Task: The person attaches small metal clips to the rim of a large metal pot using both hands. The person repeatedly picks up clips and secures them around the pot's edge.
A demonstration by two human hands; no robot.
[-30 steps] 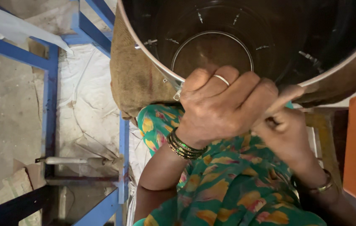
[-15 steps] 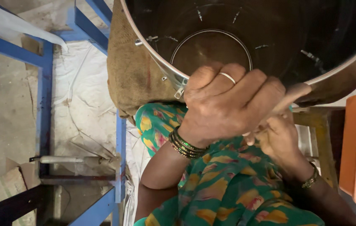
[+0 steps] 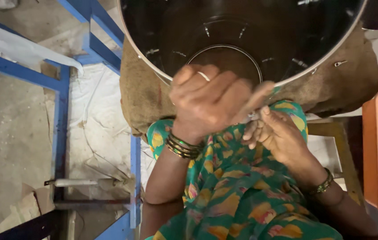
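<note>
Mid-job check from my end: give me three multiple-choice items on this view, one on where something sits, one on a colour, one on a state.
1. Where is the orange tray?
A. at the right edge of the view
B. inside the drum
C. on the blue frame

2. What colour is the frame at the left?
A. red
B. blue
C. yellow

3. How is the left hand placed?
A. flat on the floor
B. curled at the near rim of the metal drum
C. inside the tray

Answers:
1 A, the tray with small metal parts runs along the right border.
2 B, its bars are painted blue.
3 B, its fingers bend over the rim, with the right hand just below it; anything pinched between them is blurred.
</note>
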